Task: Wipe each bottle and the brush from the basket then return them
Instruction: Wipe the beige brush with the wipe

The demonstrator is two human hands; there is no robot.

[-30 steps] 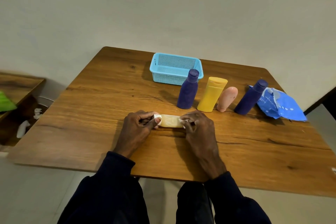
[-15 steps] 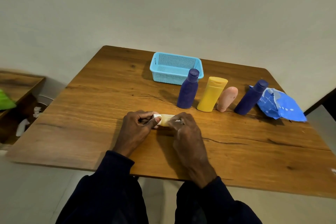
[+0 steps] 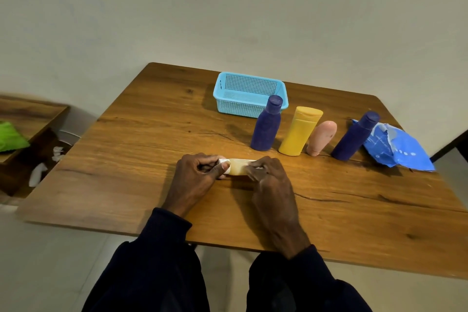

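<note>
A small pale-yellow bottle [image 3: 238, 166] with a white cap lies on its side on the wooden table [image 3: 141, 159]. My left hand [image 3: 195, 177] grips its cap end. My right hand [image 3: 271, 185] pinches a white wipe [image 3: 258, 166] against the bottle's other end, hiding that part. Behind them stand a dark blue bottle [image 3: 266, 125], a yellow bottle [image 3: 300, 130], a pink bottle [image 3: 321, 137] and a second dark blue bottle [image 3: 354, 138]. Further back sits the light blue basket [image 3: 238, 106], with nothing visible inside it. No brush is visible.
A blue wipe packet [image 3: 395, 149] lies at the table's right edge, behind the second blue bottle. A lower wooden shelf [image 3: 27, 114] with a green item [image 3: 10, 137] stands to the left, with white scraps [image 3: 38, 175] on the floor below it.
My right hand slid left along the small bottle with the wipe, covering more of it, then eased back slightly right. My left hand kept its grip.
</note>
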